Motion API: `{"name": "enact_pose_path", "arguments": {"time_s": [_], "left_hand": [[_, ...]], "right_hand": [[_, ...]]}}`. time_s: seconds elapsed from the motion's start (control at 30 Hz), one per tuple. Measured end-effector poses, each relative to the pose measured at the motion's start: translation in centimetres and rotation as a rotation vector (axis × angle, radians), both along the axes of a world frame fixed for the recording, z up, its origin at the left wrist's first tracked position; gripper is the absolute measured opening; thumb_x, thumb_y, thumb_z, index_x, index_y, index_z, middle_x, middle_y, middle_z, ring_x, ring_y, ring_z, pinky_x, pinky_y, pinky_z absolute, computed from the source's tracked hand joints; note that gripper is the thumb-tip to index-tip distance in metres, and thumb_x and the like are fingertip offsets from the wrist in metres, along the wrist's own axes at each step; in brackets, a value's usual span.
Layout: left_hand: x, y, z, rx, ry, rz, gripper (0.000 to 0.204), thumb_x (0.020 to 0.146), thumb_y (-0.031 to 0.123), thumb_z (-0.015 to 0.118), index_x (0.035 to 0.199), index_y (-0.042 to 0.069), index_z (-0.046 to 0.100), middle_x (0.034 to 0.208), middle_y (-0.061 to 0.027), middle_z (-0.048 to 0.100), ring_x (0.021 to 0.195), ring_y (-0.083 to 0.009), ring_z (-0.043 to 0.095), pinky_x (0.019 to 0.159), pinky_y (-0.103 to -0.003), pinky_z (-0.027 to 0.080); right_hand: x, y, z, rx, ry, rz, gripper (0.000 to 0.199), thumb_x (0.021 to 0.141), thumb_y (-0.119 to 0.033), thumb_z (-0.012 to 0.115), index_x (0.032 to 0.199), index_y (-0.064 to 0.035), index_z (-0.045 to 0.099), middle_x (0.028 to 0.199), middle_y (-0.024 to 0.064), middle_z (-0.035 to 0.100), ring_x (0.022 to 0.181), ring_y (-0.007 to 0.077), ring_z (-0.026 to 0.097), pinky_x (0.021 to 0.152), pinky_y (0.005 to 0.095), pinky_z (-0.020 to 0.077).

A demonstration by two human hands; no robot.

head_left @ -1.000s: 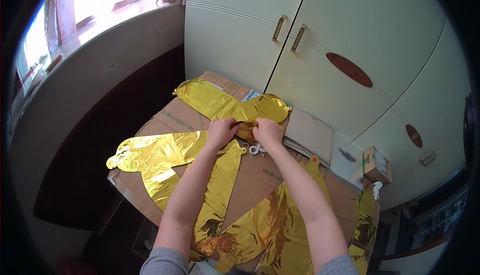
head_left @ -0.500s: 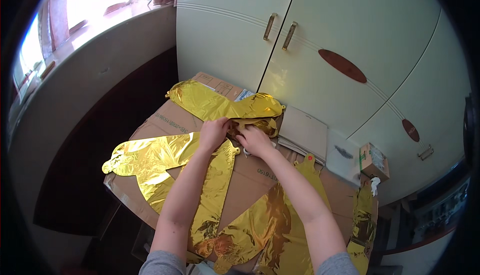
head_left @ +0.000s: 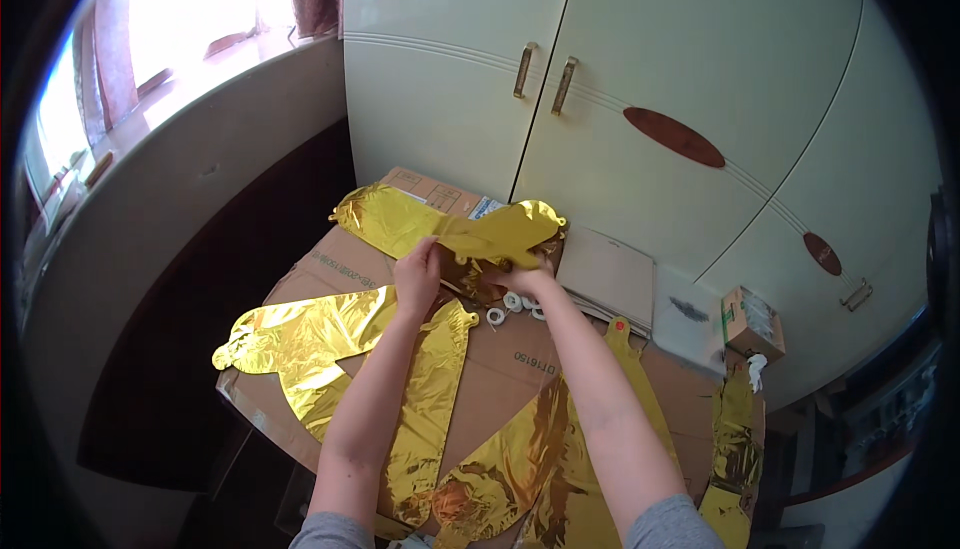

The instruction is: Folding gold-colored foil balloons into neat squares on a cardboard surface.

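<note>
A flat gold foil balloon [head_left: 440,227] lies across the far end of a cardboard box top [head_left: 500,379]. My left hand [head_left: 418,271] pinches its near edge around the middle. My right hand [head_left: 525,276] grips a crumpled, darker gold foil piece [head_left: 468,274] just under the balloon's right end. Both hands sit close together, a few centimetres apart. Small white rolls of tape [head_left: 505,307] lie on the cardboard just below my right hand.
More flat gold foil balloons lie on the cardboard: one at the left [head_left: 300,334], one under my left forearm [head_left: 430,399], others at the near edge [head_left: 500,479] and far right [head_left: 735,439]. A white cupboard [head_left: 620,99] stands behind. A small box [head_left: 752,321] sits right.
The view has shifted slightly. My hands have moved a little farther along the far balloon's edge, and my right hand has drawn closer to the crumpled foil.
</note>
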State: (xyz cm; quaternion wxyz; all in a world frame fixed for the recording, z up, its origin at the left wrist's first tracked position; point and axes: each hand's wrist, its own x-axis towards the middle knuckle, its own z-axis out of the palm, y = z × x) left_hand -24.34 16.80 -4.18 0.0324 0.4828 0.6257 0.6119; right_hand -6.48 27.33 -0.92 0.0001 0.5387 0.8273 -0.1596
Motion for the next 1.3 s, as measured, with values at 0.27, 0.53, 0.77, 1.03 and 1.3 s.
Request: {"name": "enact_pose_path", "arguments": {"time_s": [0.27,0.53,0.77,1.03,1.3], "left_hand": [[0.5,-1.0,5.9,0.442,0.051,0.006,0.028,0.091,-0.003,0.052,0.113,0.007,0.066,0.117,-0.0087,0.069,0.120,-0.0257,0.059,0.099,-0.036,0.043],[2.1,-4.3,12.1,0.515,0.109,-0.012,0.016,0.090,0.000,0.058,0.103,0.005,0.067,0.109,-0.0067,0.071,0.110,-0.0244,0.064,0.096,-0.035,0.043],[3.9,-7.4,15.4,0.551,0.170,0.035,0.012,0.087,-0.002,0.063,0.095,0.004,0.068,0.093,-0.0072,0.070,0.096,-0.0250,0.062,0.085,-0.034,0.048],[7.5,-11.7,18.6,0.501,0.394,-0.149,0.011,0.081,0.000,0.068,0.092,0.004,0.066,0.087,-0.0081,0.067,0.091,-0.0271,0.062,0.082,-0.037,0.044],[10.5,-15.9,18.6,0.373,0.265,-0.438,0.021,0.073,0.002,0.078,0.091,0.003,0.068,0.091,-0.0069,0.069,0.090,-0.0232,0.062,0.079,-0.034,0.050]], "right_hand": [[0.3,0.9,-0.1,0.031,-0.021,-0.120,0.144,0.054,-0.075,0.078,0.156,-0.0097,0.001,0.158,0.0295,0.004,0.144,0.0394,0.027,0.113,0.0446,0.0322],[-0.2,-3.1,-0.3,0.478,0.491,0.216,0.137,0.059,-0.061,0.084,0.154,-0.0056,0.002,0.155,0.0280,0.014,0.138,0.0438,0.034,0.113,0.0471,0.0319],[1.4,-16.4,2.3,0.376,0.751,0.450,0.134,0.061,-0.051,0.088,0.151,0.0016,0.002,0.157,0.0239,0.008,0.147,0.0384,0.012,0.120,0.0447,0.0151],[8.7,-18.6,8.9,0.700,1.140,0.230,0.032,0.091,-0.013,0.063,0.122,-0.0067,0.059,0.126,0.0140,0.058,0.118,0.0310,0.055,0.095,0.0389,0.0466],[17.3,-26.2,24.5,0.816,1.071,0.305,0.020,0.084,0.002,0.062,0.101,-0.0068,0.066,0.083,0.0077,0.066,0.070,0.0205,0.064,0.062,0.0302,0.0498]]}}
